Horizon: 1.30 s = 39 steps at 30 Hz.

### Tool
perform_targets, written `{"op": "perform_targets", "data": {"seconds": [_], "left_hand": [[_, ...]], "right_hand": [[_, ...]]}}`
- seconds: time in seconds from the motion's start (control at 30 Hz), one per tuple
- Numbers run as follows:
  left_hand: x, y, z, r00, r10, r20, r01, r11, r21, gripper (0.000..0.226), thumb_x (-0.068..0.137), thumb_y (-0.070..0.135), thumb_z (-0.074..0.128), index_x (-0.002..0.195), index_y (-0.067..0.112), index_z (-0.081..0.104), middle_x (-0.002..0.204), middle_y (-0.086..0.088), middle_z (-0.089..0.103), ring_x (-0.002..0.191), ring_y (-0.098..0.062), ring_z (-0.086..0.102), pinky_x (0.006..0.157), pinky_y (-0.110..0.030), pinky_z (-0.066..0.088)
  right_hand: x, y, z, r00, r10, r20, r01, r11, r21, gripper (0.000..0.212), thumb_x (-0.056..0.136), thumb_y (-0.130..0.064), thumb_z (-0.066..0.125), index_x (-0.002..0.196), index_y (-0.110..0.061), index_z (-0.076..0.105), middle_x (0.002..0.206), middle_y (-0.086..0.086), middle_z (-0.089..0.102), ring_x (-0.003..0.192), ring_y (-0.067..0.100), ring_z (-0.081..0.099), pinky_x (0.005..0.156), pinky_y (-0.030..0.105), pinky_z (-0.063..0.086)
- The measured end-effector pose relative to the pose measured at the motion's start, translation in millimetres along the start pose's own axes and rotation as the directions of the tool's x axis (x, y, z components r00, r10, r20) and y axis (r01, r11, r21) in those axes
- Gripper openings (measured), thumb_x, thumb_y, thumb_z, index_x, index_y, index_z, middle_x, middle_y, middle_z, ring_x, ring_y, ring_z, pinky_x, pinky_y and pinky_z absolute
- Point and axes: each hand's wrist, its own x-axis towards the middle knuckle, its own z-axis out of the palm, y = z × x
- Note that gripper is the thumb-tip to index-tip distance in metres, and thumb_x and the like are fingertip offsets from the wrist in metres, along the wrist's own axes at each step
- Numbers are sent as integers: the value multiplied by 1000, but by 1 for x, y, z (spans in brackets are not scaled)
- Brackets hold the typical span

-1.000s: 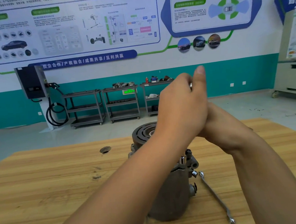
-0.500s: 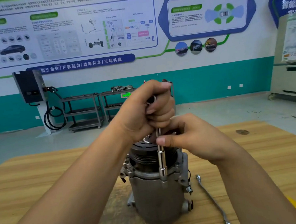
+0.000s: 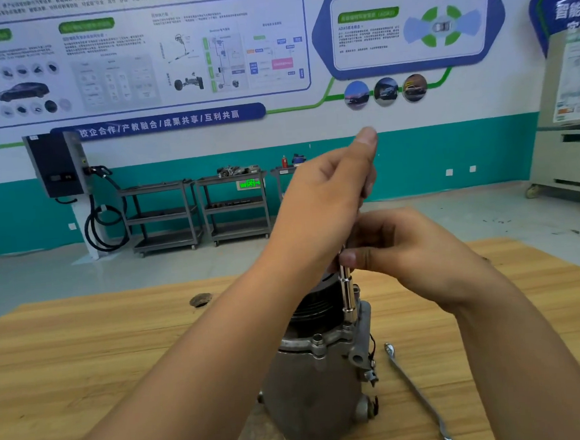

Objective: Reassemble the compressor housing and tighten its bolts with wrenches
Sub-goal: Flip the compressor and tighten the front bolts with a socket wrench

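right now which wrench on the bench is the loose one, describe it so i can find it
Start at the grey compressor housing standing upright mid-bench on the wooden table. Just right of its base a slim silver wrench lies flat, running diagonally toward the near edge. Unlike the upright socket driver gripped by both hands, nobody touches it.

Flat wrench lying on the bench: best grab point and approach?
Pinch the wrench mid-shank from above, fingers across its narrow width. It lies flat on the table, clear on its right; the compressor crowds its left side near the top end.
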Motion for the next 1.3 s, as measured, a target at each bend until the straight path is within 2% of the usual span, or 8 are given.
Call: {"op": "perform_targets", "data": {"seconds": [0.27, 0.43, 0.67, 0.87, 0.93, 1.0, 1.13, 1.3], "left_hand": [[-4, -6, 0, 1000, 12, -28, -10, 999, 49, 22, 94, 35, 52, 77, 22, 53, 69, 5, 52, 62, -8, 48, 66, -28, 44], [-7, -7, -1, 996, -9, -90, 8, 1000, -3, 15, 92, 29, 56, 81, 19, 58, 71, 7, 59, 68, -7, 55, 67, -24, 51], [-14, -3, 5, 994, -16, -105, 8, 997, -78, 20, 95, 26, 51, 82, 16, 62, 75, 9, 65, 77, -4, 63, 78, -24, 54], [-15, -6, -2, 987, -49, -152, 21, 983, -185, 26, 95, 26, 52, 72, 19, 64, 75, 7, 63, 80, -13, 60, 81, -38, 52], [-16, -9, -6, 983, -48, -177, 13, 981, -192, 29, 87, 34, 52, 63, 24, 65, 77, 2, 62, 81, -18, 59, 83, -46, 51], [-17, -10, -8, 976, -53, -211, 8, 978, -208, 31, 82, 37, 50, 58, 25, 65, 75, -1, 61, 79, -20, 58, 81, -46, 51], [-19, -16, -7, 958, -74, -277, 5, 970, -242, 31, 93, 33, 53, 66, 19, 61, 60, 6, 60, 64, -13, 57, 67, -32, 51], [-21, -17, -3, 960, -106, -258, 7, 934, -358, 32, 73, 45, 55, 81, 15, 62, 63, 4, 67, 57, -9, 63, 55, -23, 55]], "right_hand": [[1, 2, -3, 1000, -1, -1, 1, 999, 46, 21, 82, 9, 59, 81, -10, 65, 69, -9, 71, 64, -5, 63, 56, 5, 44], [2, 8, -4, 1000, 8, 10, -8, 1000, -9, 16, 82, -1, 64, 85, -16, 68, 86, 0, 74, 83, 9, 69, 71, 16, 52], [1, 5, -7, 999, 9, -35, -13, 995, -102, 14, 68, -21, 72, 80, -13, 68, 83, 4, 72, 83, 18, 68, 81, 38, 53], [2, 1, -3, 999, -10, -47, 2, 983, -181, 9, 75, -12, 73, 81, -15, 67, 79, 4, 71, 78, 16, 66, 77, 40, 52], [1, -1, -2, 999, -13, -38, 6, 986, -167, 11, 72, -14, 75, 77, -16, 65, 72, -1, 67, 71, 11, 62, 70, 32, 50], [2, -2, -1, 1000, -13, -23, 8, 984, -175, 15, 71, -14, 76, 74, -16, 62, 64, -6, 61, 64, 7, 58, 63, 26, 48], [3, -1, 4, 1000, 6, -22, -10, 983, -185, 18, 69, -13, 78, 75, -12, 61, 67, 0, 60, 63, 9, 57, 63, 31, 49], [0, -1, 0, 999, 28, 24, -25, 995, -92, 17, 69, -17, 76, 84, -13, 69, 79, 2, 71, 74, 7, 64, 68, 21, 52]]}}
